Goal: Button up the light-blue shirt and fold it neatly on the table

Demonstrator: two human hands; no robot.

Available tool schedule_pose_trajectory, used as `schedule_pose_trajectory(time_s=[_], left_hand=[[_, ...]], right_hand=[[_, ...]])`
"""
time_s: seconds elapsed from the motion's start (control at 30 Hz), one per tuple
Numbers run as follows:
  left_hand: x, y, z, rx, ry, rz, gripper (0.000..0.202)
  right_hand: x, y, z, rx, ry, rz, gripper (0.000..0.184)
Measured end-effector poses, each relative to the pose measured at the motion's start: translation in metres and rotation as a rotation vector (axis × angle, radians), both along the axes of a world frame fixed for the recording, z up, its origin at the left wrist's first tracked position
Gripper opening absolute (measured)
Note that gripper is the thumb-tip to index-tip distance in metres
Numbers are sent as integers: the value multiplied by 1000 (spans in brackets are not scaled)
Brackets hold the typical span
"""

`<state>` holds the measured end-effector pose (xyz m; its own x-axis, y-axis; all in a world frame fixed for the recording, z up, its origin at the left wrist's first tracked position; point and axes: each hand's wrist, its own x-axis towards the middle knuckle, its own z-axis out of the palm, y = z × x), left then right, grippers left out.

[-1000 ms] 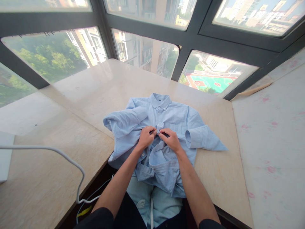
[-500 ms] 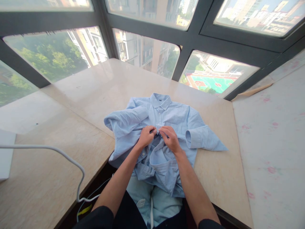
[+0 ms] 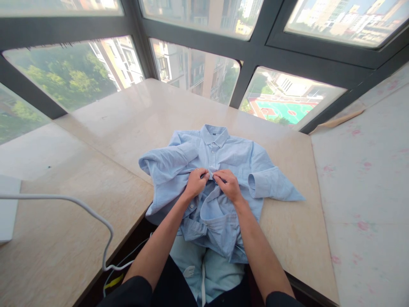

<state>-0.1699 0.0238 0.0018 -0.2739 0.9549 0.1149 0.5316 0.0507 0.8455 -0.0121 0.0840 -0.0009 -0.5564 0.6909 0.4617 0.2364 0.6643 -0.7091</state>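
A light blue button-up shirt (image 3: 236,153) lies front up on the stone-look counter, its collar toward the windows. Its upper front is closed; below my hands the two front edges fall apart and the hem hangs over the counter's edge toward my lap. My left hand (image 3: 196,182) pinches the shirt's front edge at mid-chest. Close beside it, my right hand (image 3: 227,184) pinches the opposite edge, the fingertips of both hands almost meeting. Whether a button sits between the fingers is hidden. A loose white button (image 3: 192,206) shows lower on the left front edge.
The beige counter (image 3: 105,123) runs up to dark-framed windows (image 3: 255,47). A white cable (image 3: 79,202) loops over its left edge, near a white object (image 3: 9,209) at far left. Flowered wallpaper (image 3: 364,187) covers the right wall. Pale blue trousers (image 3: 220,268) show below.
Both hands keep their pinch on the shirt front, with barely any finger movement. The whole view has shifted very slightly.
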Motion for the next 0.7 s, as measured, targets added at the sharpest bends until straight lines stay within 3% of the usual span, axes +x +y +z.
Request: schedule_pose_trajectory(time_s=[0.37,0.53,0.7], left_hand=[[10,-14,2,152,39,73,22],[9,-16,-3,251,44,56,15],[11,-17,-5,234,86,95,9]], right_hand=[[0,-2,1,-133,50,-39,16],[1,-3,0,-127,53,-24,18],[0,-2,-1,-96,39,-14,19]])
